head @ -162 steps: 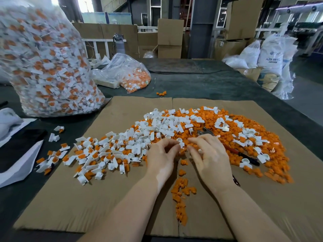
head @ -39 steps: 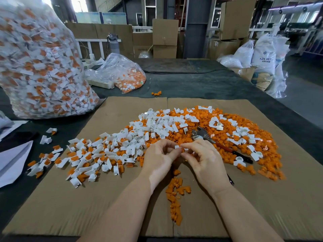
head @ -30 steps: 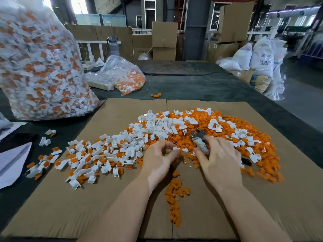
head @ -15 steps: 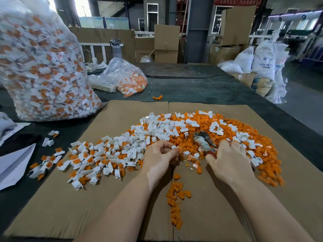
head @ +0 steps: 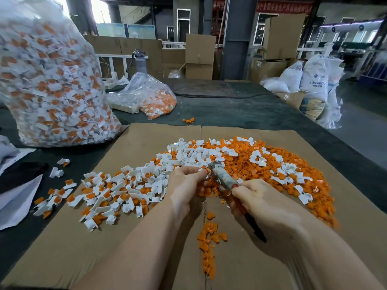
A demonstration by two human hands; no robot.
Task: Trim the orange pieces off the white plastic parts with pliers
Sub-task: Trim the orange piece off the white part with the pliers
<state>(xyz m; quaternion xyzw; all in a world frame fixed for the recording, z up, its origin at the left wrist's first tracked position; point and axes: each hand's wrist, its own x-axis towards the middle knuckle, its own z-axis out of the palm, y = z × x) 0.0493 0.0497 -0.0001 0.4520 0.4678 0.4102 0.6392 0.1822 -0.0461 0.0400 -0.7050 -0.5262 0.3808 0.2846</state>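
Mid-trim: right hand (head: 266, 197) gripping pliers (head: 222, 178), nose at small part pinched in left hand (head: 184, 185). Next, likely: squeeze, drop orange offcut.

white sack (head: 315, 80) | "ABS RESIN" print, partly cut off

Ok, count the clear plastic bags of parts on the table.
2. The big bag of white-and-orange parts stands far left; a smaller bag with mostly orange pieces lies behind the cardboard sheet. Others may sit out of view.
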